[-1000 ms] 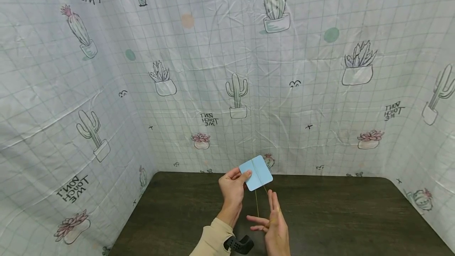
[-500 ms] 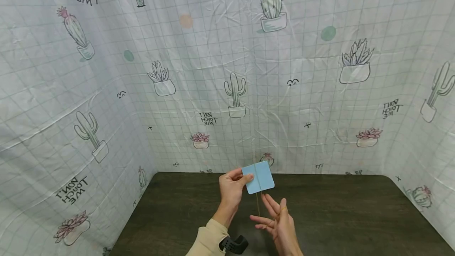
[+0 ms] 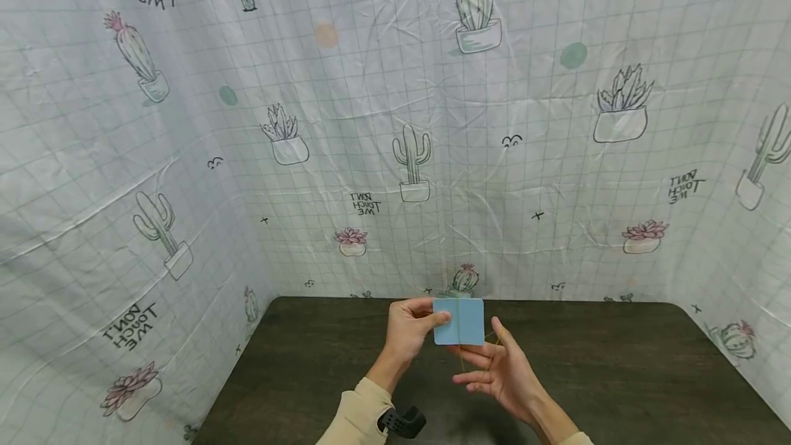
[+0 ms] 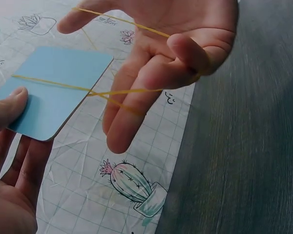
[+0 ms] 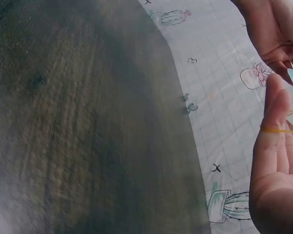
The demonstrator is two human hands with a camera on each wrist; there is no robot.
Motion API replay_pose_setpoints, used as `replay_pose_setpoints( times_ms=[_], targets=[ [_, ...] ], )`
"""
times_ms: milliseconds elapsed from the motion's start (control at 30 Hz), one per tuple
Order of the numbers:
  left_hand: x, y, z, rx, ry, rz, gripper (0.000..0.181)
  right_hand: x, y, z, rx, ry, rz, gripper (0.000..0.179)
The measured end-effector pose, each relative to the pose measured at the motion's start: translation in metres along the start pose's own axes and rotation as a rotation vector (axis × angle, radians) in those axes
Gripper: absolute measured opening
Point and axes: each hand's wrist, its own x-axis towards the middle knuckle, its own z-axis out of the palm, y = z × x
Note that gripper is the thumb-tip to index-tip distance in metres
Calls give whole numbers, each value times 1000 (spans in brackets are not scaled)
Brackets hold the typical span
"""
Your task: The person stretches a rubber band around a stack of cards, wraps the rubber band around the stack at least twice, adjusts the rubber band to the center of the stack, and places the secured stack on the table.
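Your left hand (image 3: 406, 329) pinches the light-blue card (image 3: 469, 321), thumb on its face and fingers behind. Your right hand (image 3: 505, 366) has its fingers spread apart, the yellow elastic (image 5: 270, 129) looped around thumb and fingers and running up across the card. The card sits at 3 o'clock from your left hand, 11 from your right. A black wristband (image 3: 402, 423) lies toward 6, the dark table (image 3: 618, 362) beneath, cactus-print cloth (image 3: 371, 101) at 12.

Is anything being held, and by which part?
The left hand pinches the blue card by its left side; a yellow band stretches from it onto the right hand.
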Motion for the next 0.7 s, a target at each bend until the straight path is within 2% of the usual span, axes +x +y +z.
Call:
replay_pose_setpoints(
  times_ms=[233, 433, 700],
  targets=[
    [1, -1, -1, 1, -67, 7, 23, 4, -9, 0, -93, 17, 25, 104],
    [0, -1, -3, 12, -129, 23, 23, 6, -14, 0, -122, 41, 47, 106],
    [-1, 0, -6, 38, -198, 10, 23, 9, -19, 3, -156, 60, 57, 107]
  ],
)
